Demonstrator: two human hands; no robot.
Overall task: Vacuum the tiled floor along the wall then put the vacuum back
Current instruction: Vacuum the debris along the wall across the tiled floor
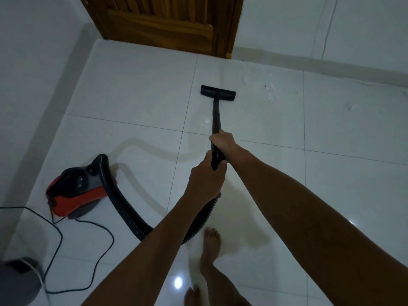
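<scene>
While both hands are clamping the long black plastic vacuum wand [216, 120], the person is working the flat black rectangular floor nozzle [218, 92] over the glossy white tiled floor [136, 102], well ahead of the hands and short of the far wall. The right hand [222, 141] is wrapping its fingers around the wand higher up the tube; the left hand [204, 176] is gripping just behind it, where the wand is meeting the black ribbed hose [117, 195]. The red and black canister vacuum body [75, 191] is sitting on the floor off to the left of the left hand, with the hose looping from it under the left forearm.

Risks, judged from here:
- White scattered debris specks [269, 91] are lying to the right of the nozzle, near the white wall skirting [331, 67]; a straight push is likely missing them.
- The thin black power cord [88, 250] is snaking loose on the tiles below and left of the left hand; a pull on the hose may be dragging the canister over it, or snagging it.
- A bare foot [210, 246] is standing just beside the hose loop, so stepping forward could be tripping on it.
- The hose is bending tightly near the left hand; a kink could be cutting suction.
- The brown wooden door [167, 21] is ahead of the nozzle; an overlong stroke could be knocking it.
</scene>
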